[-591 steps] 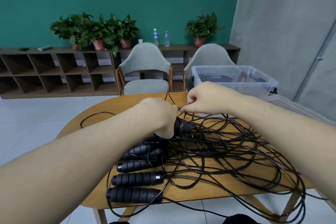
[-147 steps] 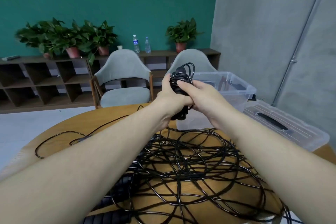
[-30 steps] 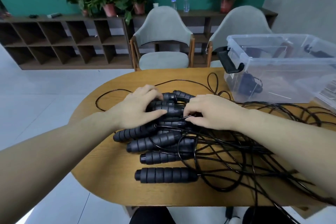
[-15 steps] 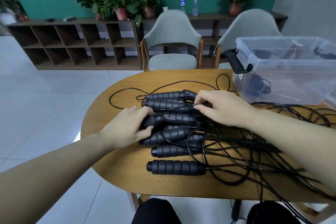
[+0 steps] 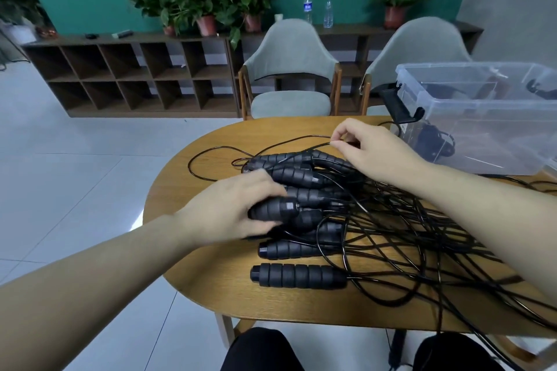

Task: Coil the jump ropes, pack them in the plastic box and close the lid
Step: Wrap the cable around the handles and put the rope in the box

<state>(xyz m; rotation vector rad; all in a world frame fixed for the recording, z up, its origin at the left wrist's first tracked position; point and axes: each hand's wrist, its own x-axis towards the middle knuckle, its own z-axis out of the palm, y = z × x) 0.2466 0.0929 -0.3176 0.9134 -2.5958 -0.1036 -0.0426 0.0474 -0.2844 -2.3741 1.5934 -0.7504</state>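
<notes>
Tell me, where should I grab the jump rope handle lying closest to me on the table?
Grab the nearest handle around its ribbed middle, reaching down from above. It lies flat and alone on the table, apart from the pile, so fingers probably fit on both long sides. Its cord leaves the right end, so keep off that end.

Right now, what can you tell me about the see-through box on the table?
The plastic box is clear, with see-through walls and a thick rim. It stands upright on the far right end of the wooden table, open, with no lid on it. A black clip handle sticks out from its left end. Inside, against the left wall, lies one coiled black jump rope. Loose rope cords lie on the table along its front.
</notes>
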